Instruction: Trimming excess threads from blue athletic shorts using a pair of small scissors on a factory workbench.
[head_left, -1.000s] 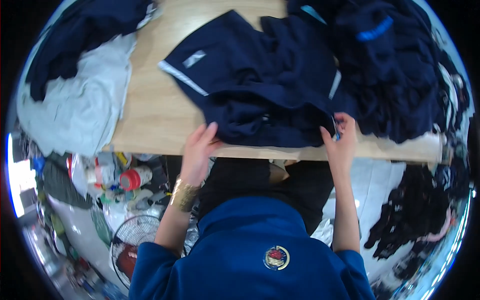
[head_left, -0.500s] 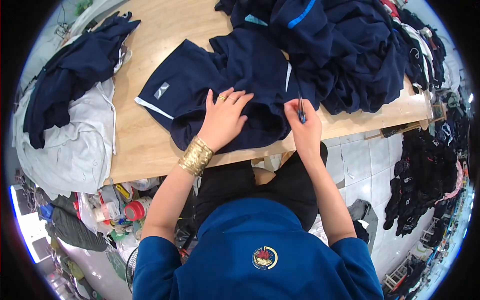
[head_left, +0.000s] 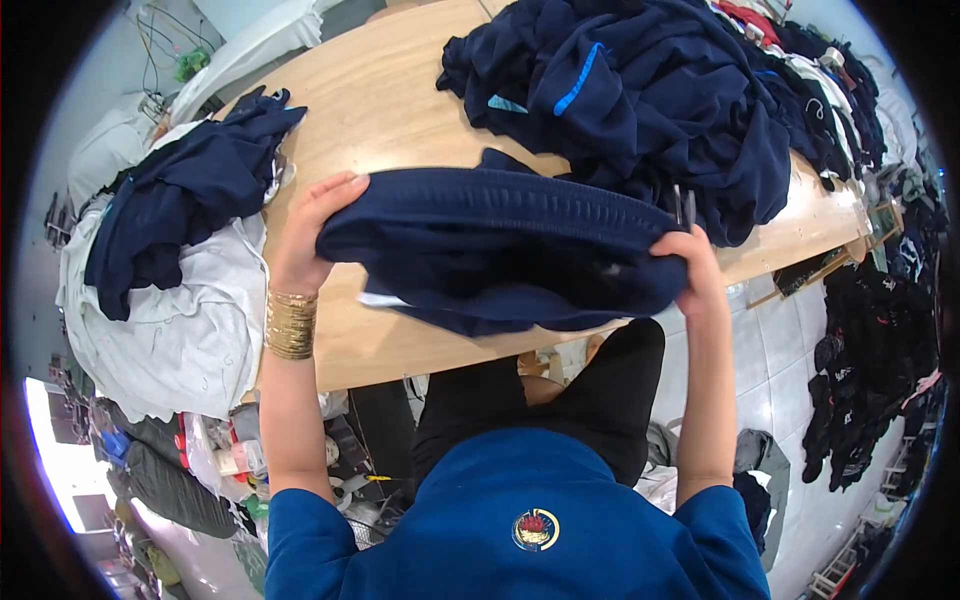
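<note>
Both hands up, a folded navy garment (head_left: 500,250) stretched between them, lifted just above the near edge of the wooden surface (head_left: 390,110). Left hand (head_left: 310,235) clenched on the left end of the bundle, fingers curled over the top fold. Right hand (head_left: 692,268) clenched on the right end; thin dark tool (head_left: 683,205) sticks up by its fingers, kind unclear.

Garment: soft knit, ribbed band along the top fold, matte, limp. Judged light but floppy; lower layers sag, so holding both ends of the fold suits it.

Gold bangles (head_left: 291,324) on left wrist. Heap of dark navy clothes (head_left: 650,100) far right, touching the surface. Navy pieces (head_left: 190,190) over white cloth (head_left: 180,320) at left.
</note>
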